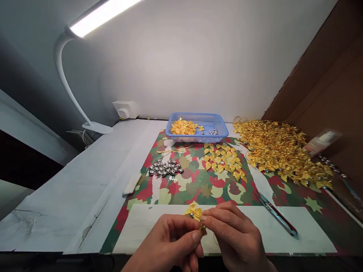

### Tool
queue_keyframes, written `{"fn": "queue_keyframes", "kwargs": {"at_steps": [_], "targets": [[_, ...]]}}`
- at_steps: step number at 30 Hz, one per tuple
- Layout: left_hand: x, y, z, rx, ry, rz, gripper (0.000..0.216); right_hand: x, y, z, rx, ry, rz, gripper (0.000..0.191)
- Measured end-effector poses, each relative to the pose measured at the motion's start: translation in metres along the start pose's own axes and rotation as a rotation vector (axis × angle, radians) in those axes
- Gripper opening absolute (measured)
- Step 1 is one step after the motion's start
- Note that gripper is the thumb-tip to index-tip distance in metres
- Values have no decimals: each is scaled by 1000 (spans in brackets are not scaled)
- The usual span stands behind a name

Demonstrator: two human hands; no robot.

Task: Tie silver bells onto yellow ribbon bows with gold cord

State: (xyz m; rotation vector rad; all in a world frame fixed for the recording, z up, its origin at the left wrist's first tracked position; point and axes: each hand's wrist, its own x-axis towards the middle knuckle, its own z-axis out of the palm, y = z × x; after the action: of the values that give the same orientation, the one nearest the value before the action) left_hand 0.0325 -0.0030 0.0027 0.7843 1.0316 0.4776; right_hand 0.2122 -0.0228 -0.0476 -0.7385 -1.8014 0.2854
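Between my two hands, over the front edge of the table, is a yellow ribbon bow (194, 211) with a small silver bell at its middle. My left hand (172, 241) pinches it from the left, thumb against forefinger. From the right, the fingertips of my right hand (236, 236) close on its other side, where a bit of gold cord shows. The fingers cover the lower part of the bow. Ahead lie rows of loose yellow bows (224, 160) and a pile of silver bells (164, 168).
A blue basket (197, 139) with bows and bells stands at the back. Thread snips (278, 215) lie right of my hands. A big heap of finished bows (275, 151) fills the right side, beside a small bottle (323, 141). A lamp (64, 75) leans in from the left.
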Motion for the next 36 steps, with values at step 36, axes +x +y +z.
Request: {"fn": "queue_keyframes", "kwargs": {"at_steps": [36], "targets": [[4, -12, -9, -18, -72, -71, 42, -3, 1, -4, 208, -64, 211, 21]]}}
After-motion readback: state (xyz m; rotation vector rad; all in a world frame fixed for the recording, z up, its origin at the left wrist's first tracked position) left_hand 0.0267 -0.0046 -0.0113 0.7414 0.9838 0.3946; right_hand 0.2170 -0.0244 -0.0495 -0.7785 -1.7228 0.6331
